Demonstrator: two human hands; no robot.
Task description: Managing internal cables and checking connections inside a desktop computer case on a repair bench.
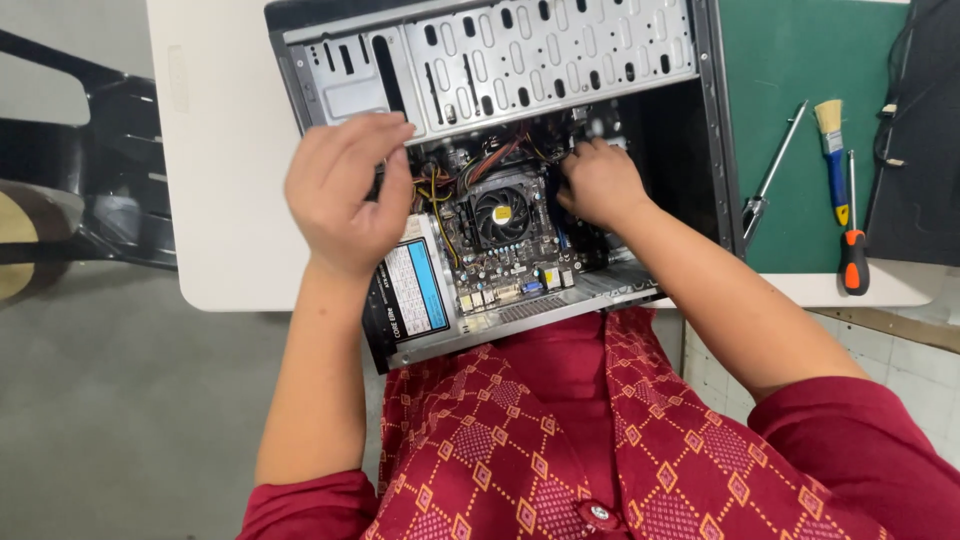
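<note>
Red sleeves frame my view. Left hand (345,190) hovers loosely curled, holding nothing, over the open case (500,170) at the tabletop's (220,150) near edge; right hand (598,182) fingers grip cables (500,155) beside the fan (500,212). Cables look soft, connectors fragile: hold the plug.

From my feed, the computer case (520,60) is bare sheet metal, perforated, dull grey with a soft sheen. The fan (501,214) looks like black matt plastic. The power supply (415,290) wears a glossy paper label. The desk (225,180) is smooth, matt off-white; the mat (800,70) on it is matt green. The screwdriver (852,240) has a shiny metal shaft and a glossy orange plastic handle.
</note>
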